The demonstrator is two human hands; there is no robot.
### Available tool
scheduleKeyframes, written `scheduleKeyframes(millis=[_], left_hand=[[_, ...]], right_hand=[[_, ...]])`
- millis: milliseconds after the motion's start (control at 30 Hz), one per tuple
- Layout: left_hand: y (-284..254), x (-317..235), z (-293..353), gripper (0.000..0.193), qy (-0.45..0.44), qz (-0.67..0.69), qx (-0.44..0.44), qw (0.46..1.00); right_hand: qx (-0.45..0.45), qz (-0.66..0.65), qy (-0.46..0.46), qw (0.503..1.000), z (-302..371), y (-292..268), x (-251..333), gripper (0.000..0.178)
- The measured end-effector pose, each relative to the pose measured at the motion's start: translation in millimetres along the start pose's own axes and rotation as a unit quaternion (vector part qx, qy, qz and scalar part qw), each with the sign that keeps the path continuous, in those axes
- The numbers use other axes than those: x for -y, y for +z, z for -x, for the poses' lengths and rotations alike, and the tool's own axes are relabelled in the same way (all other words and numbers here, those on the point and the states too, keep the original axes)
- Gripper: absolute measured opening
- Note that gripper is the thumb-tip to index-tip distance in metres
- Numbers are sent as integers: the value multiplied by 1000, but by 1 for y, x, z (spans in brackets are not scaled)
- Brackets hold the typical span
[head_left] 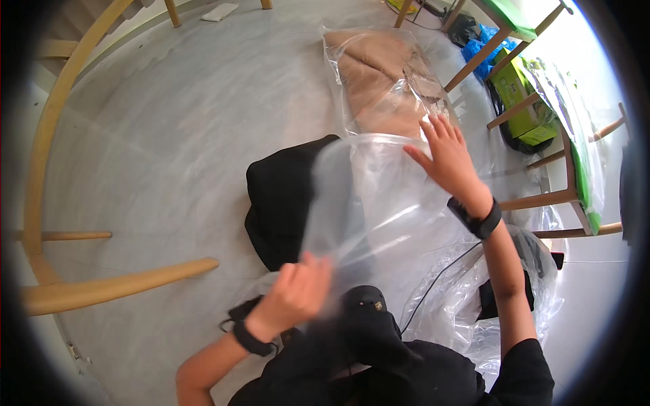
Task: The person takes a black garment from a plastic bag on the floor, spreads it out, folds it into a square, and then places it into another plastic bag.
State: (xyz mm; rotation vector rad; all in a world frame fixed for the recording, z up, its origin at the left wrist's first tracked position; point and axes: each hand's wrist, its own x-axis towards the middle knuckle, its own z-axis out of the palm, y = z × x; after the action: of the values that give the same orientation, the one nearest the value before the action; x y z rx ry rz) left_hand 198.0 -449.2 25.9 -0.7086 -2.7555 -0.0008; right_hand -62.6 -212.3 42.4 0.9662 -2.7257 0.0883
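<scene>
A clear plastic bag is spread in the air between my hands, partly smeared by motion. My left hand is closed on the bag's near left edge, its fingers a little blurred. At the far right of the bag, my right hand has its fingers stretched out, and the palm rests against or just over the plastic. On the floor behind the bag lies a folded black cloth item, its right part seen only through the film. Beyond it, a brown folded fabric item lies flat in clear packaging.
Wooden chair legs stand at the left. Chairs with green seats line the right side, near a green box and blue bags. Crumpled clear plastic and a black cable lie by my right arm.
</scene>
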Motion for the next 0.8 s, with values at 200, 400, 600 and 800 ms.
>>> scheduleKeyframes(millis=[200, 400, 600, 800], left_hand=[[-86, 124, 24, 30, -9, -142, -81, 986], [-55, 192, 1, 20, -11, -103, -143, 984], [19, 228, 4, 14, -107, 57, -153, 981], [29, 237, 4, 19, -201, 114, -154, 961]], right_hand=[[352, -564, 12, 747, -27, -14, 20, 35], [368, -705, 96, 598, 25, 60, 111, 69], [420, -774, 184, 437, 28, 135, 193, 68], [353, -797, 146, 469, 16, 143, 212, 30]])
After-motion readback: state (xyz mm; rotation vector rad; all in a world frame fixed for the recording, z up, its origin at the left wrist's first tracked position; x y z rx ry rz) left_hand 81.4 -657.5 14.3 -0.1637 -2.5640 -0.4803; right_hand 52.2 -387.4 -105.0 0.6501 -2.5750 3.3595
